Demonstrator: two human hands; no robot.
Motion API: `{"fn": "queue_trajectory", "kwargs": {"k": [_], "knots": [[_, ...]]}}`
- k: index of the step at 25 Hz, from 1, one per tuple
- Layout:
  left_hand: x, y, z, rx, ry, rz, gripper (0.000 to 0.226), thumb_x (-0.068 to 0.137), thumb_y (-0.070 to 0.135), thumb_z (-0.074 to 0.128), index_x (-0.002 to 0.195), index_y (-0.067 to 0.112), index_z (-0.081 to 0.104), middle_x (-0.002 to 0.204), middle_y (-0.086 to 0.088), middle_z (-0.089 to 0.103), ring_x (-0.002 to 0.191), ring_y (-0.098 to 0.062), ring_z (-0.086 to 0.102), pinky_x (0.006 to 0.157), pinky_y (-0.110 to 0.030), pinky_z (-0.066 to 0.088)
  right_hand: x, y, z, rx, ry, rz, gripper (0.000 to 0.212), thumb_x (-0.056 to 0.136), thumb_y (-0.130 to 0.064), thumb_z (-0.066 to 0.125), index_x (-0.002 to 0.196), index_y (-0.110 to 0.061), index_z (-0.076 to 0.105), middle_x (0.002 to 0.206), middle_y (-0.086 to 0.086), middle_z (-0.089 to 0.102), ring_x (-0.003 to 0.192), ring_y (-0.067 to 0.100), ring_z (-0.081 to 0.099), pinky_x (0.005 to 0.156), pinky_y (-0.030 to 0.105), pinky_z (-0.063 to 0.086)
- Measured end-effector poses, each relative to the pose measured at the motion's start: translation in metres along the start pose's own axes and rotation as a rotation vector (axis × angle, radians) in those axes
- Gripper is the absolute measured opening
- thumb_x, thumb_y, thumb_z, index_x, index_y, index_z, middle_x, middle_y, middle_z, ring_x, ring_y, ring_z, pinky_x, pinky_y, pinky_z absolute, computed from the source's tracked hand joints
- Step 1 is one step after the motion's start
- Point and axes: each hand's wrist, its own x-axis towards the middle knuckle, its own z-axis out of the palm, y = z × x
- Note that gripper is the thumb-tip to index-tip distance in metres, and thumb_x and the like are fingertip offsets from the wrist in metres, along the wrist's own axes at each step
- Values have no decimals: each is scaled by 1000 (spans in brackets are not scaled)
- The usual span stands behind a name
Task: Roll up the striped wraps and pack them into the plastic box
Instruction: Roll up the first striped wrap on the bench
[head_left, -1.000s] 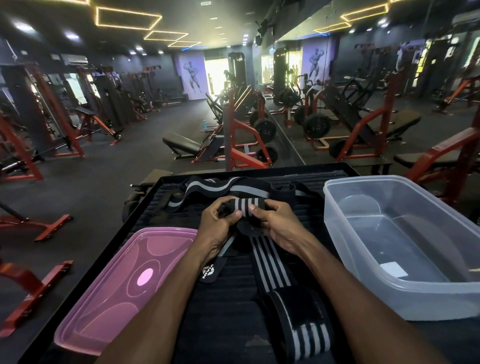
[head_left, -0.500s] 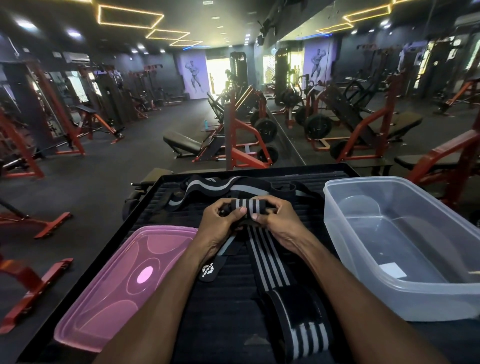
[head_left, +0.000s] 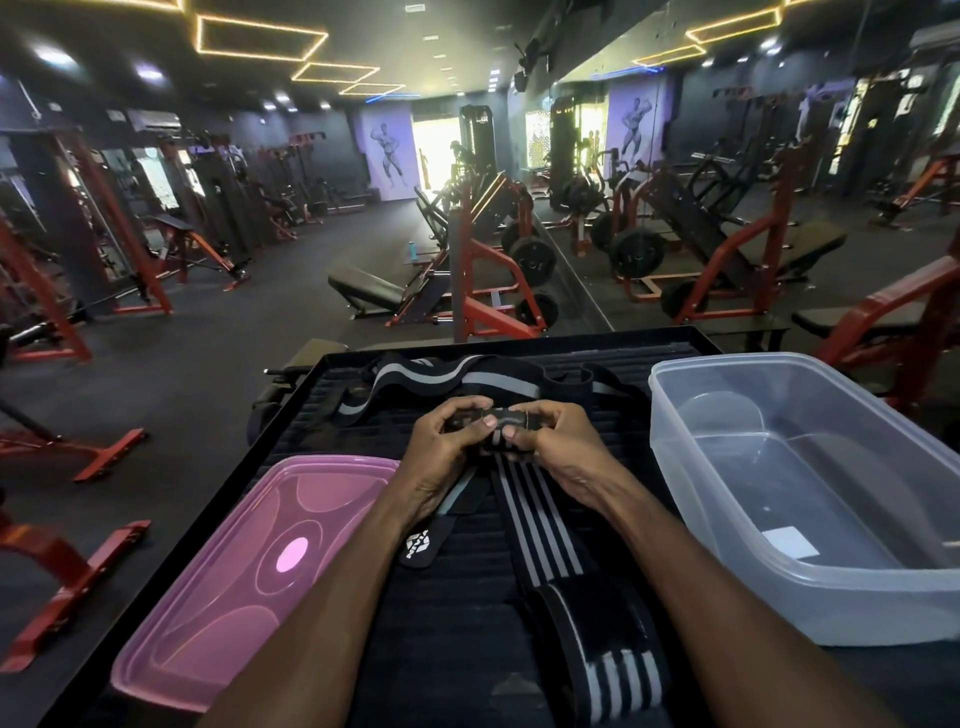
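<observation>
A black wrap with grey stripes (head_left: 535, 514) runs toward me down the middle of the black table (head_left: 467, 623). Its far end is wound into a small roll (head_left: 497, 422). My left hand (head_left: 441, 457) and my right hand (head_left: 558, 452) both grip that roll, thumbs on top. The near end of the wrap curls over at the table's front (head_left: 602, 660). A second striped wrap (head_left: 457, 376) lies loose and wavy behind my hands. The clear plastic box (head_left: 810, 587) stands open at the right, with only a white label on its floor.
The pink lid (head_left: 223, 582) lies flat at the left of the table. A black tab with a white logo (head_left: 418, 543) hangs beneath my left wrist. Beyond the table's far edge stand red weight machines (head_left: 483, 291), benches and a mirror wall.
The roll has turned further under my fingers, so its stripes now face down and its dark side shows. Both hands have stayed in place on it.
</observation>
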Motion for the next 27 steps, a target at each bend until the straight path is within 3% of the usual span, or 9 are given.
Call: {"fn": "queue_trajectory", "kwargs": {"k": [3, 6, 9, 13, 17, 19, 21, 24, 27], "knots": [[-2, -1, 2, 159, 62, -3, 22, 83, 5, 75, 104, 11, 73, 102, -8, 75, 98, -24, 69, 86, -38, 56, 5, 5, -1, -103, 65, -39, 31, 75, 9, 78, 97, -10, 68, 101, 10, 73, 97, 23, 71, 91, 47, 59], [-3, 0, 1, 309, 102, 72, 33, 83, -4, 72, 101, 24, 73, 103, 2, 75, 101, -15, 69, 92, -32, 55, 3, 3, 0, -240, 61, -68, 42, 71, 3, 84, 104, -12, 65, 106, 7, 70, 100, 19, 68, 91, 38, 58], [-4, 6, 0, 336, 118, 111, 40, 81, -11, 68, 106, 21, 73, 109, -1, 74, 103, -14, 69, 92, -27, 54, -1, 2, 3, -285, -30, -126, 30, 82, -5, 79, 110, -11, 70, 99, 11, 75, 86, 22, 73, 84, 45, 62], [-7, 9, 4, 122, 37, 58, 28, 86, -4, 69, 111, 9, 71, 109, -10, 73, 96, -19, 69, 80, -30, 57, 0, 4, 2, -376, 34, -214, 19, 83, -6, 76, 99, -15, 77, 83, 9, 78, 71, 24, 74, 79, 53, 61], [-5, 6, 3, 222, 47, 65, 21, 91, 10, 69, 109, 18, 73, 110, -5, 74, 103, -21, 69, 82, -35, 59, -1, 3, 0, -311, -4, -120, 21, 82, -10, 81, 102, -11, 77, 89, 11, 78, 82, 30, 76, 83, 53, 61], [-5, 6, 4, 240, 55, 77, 22, 92, 6, 66, 110, 18, 73, 111, -5, 73, 104, -21, 69, 79, -32, 59, -2, 2, 1, -310, -19, -91, 20, 83, -13, 81, 102, -10, 77, 90, 11, 78, 84, 31, 76, 83, 52, 62], [-6, 6, 6, 331, 68, 128, 27, 91, 0, 64, 111, 17, 72, 112, 0, 72, 106, -17, 68, 86, -28, 57, -4, -2, 2, -374, 8, -93, 18, 84, -14, 80, 102, -11, 77, 90, 8, 78, 80, 25, 76, 81, 49, 63], [-8, 6, 12, 432, 54, 179, 33, 90, -2, 63, 112, 21, 70, 112, 8, 70, 108, -8, 65, 89, -20, 54, -10, -9, -1, -630, 41, -134, 26, 81, -26, 80, 107, -21, 75, 94, -2, 76, 83, 13, 72, 81, 36, 61], [-9, 4, 15, 417, 23, 216, 39, 88, 4, 69, 123, 22, 66, 115, 9, 70, 106, -4, 67, 94, -21, 52, -19, -17, -5, -794, 16, -119, 29, 80, -32, 77, 107, -26, 69, 96, -7, 72, 88, 9, 68, 79, 30, 57]]}}
